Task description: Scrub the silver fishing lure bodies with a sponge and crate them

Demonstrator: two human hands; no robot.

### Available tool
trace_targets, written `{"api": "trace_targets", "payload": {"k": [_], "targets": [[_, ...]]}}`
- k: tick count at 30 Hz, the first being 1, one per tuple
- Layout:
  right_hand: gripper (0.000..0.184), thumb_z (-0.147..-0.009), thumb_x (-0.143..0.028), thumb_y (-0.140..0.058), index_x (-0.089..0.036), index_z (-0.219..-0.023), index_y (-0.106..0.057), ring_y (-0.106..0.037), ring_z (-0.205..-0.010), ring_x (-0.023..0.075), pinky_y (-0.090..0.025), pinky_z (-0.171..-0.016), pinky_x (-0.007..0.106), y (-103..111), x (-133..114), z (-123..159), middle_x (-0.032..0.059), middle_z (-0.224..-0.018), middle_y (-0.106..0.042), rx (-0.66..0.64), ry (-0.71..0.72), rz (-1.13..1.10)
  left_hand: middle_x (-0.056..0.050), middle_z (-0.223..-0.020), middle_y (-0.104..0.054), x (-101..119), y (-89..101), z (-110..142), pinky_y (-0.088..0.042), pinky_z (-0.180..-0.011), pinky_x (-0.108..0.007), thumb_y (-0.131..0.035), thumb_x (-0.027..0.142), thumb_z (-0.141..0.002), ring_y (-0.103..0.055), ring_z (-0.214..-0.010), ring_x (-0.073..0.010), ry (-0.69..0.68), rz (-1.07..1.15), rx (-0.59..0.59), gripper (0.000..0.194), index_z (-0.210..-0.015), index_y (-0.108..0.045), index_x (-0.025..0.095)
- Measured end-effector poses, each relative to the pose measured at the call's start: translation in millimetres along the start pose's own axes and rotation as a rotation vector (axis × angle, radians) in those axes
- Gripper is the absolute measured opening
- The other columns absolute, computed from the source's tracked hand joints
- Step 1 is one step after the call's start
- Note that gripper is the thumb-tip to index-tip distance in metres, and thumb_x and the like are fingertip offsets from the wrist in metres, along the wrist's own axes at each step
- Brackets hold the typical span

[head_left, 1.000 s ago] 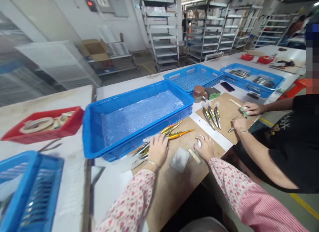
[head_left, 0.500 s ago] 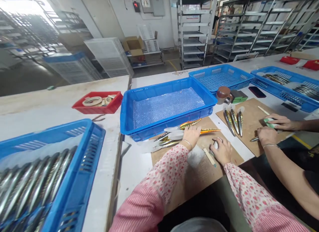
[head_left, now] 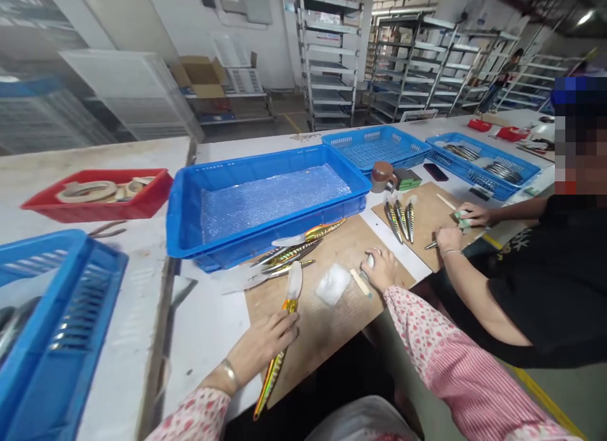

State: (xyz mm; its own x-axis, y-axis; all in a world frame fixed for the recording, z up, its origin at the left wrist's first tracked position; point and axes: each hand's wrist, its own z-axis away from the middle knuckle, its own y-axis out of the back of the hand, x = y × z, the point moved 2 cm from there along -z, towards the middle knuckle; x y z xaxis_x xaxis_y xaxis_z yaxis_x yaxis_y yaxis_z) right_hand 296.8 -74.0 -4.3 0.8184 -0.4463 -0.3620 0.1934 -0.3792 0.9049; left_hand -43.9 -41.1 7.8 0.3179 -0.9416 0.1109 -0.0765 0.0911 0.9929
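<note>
My left hand [head_left: 271,335] is closed over the middle of an orange-gold fishing lure [head_left: 269,381] with a clear lip. The lure slants across the near left edge of a brown board [head_left: 327,346]. On the board's right part, my right hand [head_left: 385,270] curls around a small pale object [head_left: 370,261], mostly hidden by the fingers. Close to that hand lie a flat wooden stick [head_left: 360,283] and a crumpled white cloth or tissue [head_left: 334,284]. Several more lures [head_left: 289,254] are heaped at the board's far left, by the tray.
Behind the board stands a blue tray [head_left: 268,229] lined with bubble wrap. A red bin [head_left: 99,207] holds tape rolls. At left is a blue basket [head_left: 90,308] of lures. To the right, a co-worker's hands [head_left: 450,239] work beside three lures [head_left: 399,218] and a brown mug [head_left: 382,177].
My left hand has moved from the lure heap toward me and left, bringing the orange-gold lure along. My right hand stays by the stick. The view has turned right.
</note>
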Motion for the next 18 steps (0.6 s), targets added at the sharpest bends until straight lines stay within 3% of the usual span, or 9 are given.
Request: {"api": "trace_targets", "payload": {"k": [2, 5, 7, 9, 12, 14, 16, 18], "targets": [[0.031, -0.083, -0.038, -0.053, -0.028, -0.111, -0.062, -0.039, -0.108, 0.0261, -0.032, -0.084, 0.037, 0, 1, 0, 0.0043, -0.121, -0.051, -0.002, 0.001, -0.002, -0.005, -0.13, -0.056, 0, -7.3, 12, -0.046, -0.095, -0.034, -0.037, 0.008, -0.089, -0.046, -0.123, -0.0203, 0.029, 0.036, 0.02, 0.038, -0.111, -0.061, 0.026], [0.032, -0.083, -0.04, -0.054, -0.027, -0.111, -0.062, -0.039, -0.107, 0.0265, -0.032, -0.085, 0.038, -2, 5, 0, 0.0049, -0.119, -0.052, -0.023, -0.009, -0.007, -0.006, -0.127, -0.057, 9, -1.4, 15, -0.045, -0.099, -0.034, -0.033, 0.007, -0.088, -0.047, -0.121, -0.0177, 0.13, 0.207, 0.114, 0.038, -0.108, -0.061, 0.024], [0.034, -0.082, -0.04, -0.054, -0.026, -0.111, -0.063, -0.038, -0.107, 0.0275, -0.031, -0.084, 0.039, -4, 7, 0, 0.006, -0.119, -0.052, -0.039, -0.014, -0.005, -0.008, -0.124, -0.057, 18, 4.9, 9, -0.044, -0.101, -0.036, -0.034, 0.011, -0.088, -0.05, -0.118, -0.0174, 0.264, 0.309, 0.235, 0.034, -0.11, -0.058, 0.022], [0.035, -0.081, -0.04, -0.055, -0.025, -0.112, -0.063, -0.038, -0.107, 0.0279, -0.031, -0.084, 0.039, -3, 8, -2, 0.0069, -0.119, -0.052, -0.051, -0.009, -0.009, -0.012, -0.126, -0.053, 25, 7.4, 0, -0.043, -0.101, -0.041, -0.048, 0.023, -0.085, -0.05, -0.118, -0.0227, 0.485, 0.306, 0.329, 0.034, -0.118, -0.051, 0.019], [0.035, -0.078, -0.039, -0.056, -0.025, -0.109, -0.065, -0.039, -0.106, 0.0279, -0.032, -0.083, 0.039, 5, 7, -7, 0.0073, -0.116, -0.052, -0.079, -0.004, -0.023, -0.016, -0.118, -0.055, 33, 2.1, -13, -0.047, -0.091, -0.043, -0.061, 0.033, -0.076, -0.054, -0.109, -0.0294, 0.803, 0.272, 0.212, 0.055, -0.125, -0.044, 0.013], [0.036, -0.077, -0.04, -0.056, -0.025, -0.108, -0.065, -0.039, -0.107, 0.0283, -0.033, -0.083, 0.039, 15, 2, -13, 0.0071, -0.115, -0.052, -0.063, 0.01, -0.032, -0.014, -0.112, -0.059, 37, -1.6, -16, -0.048, -0.084, -0.039, -0.057, 0.031, -0.08, -0.057, -0.103, -0.0276, 0.933, 0.326, 0.111, 0.052, -0.127, -0.043, 0.015], [0.037, -0.077, -0.04, -0.056, -0.026, -0.11, -0.063, -0.039, -0.108, 0.0283, -0.034, -0.083, 0.04, 25, -8, -20, 0.0067, -0.115, -0.052, -0.013, 0.05, -0.053, -0.011, -0.114, -0.06, 41, -0.5, -13, -0.046, -0.085, -0.037, -0.054, 0.027, -0.082, -0.057, -0.103, -0.0252, 0.955, 0.457, 0.131, 0.047, -0.127, -0.044, 0.019], [0.038, -0.077, -0.04, -0.056, -0.026, -0.112, -0.062, -0.04, -0.108, 0.028, -0.035, -0.084, 0.039, 30, -22, -25, 0.0065, -0.115, -0.052, 0.023, 0.111, -0.073, -0.009, -0.119, -0.058, 48, 5.4, -8, -0.045, -0.088, -0.036, -0.056, 0.027, -0.08, -0.055, -0.106, -0.0244, 0.845, 0.71, 0.239, 0.048, -0.126, -0.047, 0.02]]}}
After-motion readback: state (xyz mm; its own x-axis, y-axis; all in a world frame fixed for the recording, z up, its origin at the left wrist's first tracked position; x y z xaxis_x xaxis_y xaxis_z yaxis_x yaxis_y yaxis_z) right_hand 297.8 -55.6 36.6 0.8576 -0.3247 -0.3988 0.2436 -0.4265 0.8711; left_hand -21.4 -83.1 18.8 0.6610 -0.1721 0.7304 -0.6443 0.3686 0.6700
